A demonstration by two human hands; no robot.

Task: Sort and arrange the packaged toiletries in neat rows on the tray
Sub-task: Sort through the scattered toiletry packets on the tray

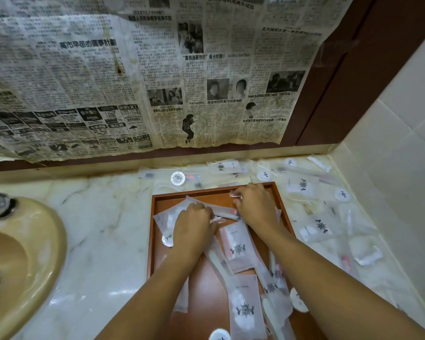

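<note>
A brown tray [155,231] is being kept on the marble desk [103,241], right of a sink [22,261]. Packets [238,246] are lying jumbled in the tray, with more packets and round soaps [178,179] being left scattered on the desk behind and to its right. A clear packet [169,214] is being gripped by the curled left hand [194,227]; a small sachet [234,194] is being pinched by the right hand [255,202] near the tray's far rim

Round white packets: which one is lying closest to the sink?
The round packet inside the tray, beside the left hand; the other round ones lie farther right.
</note>
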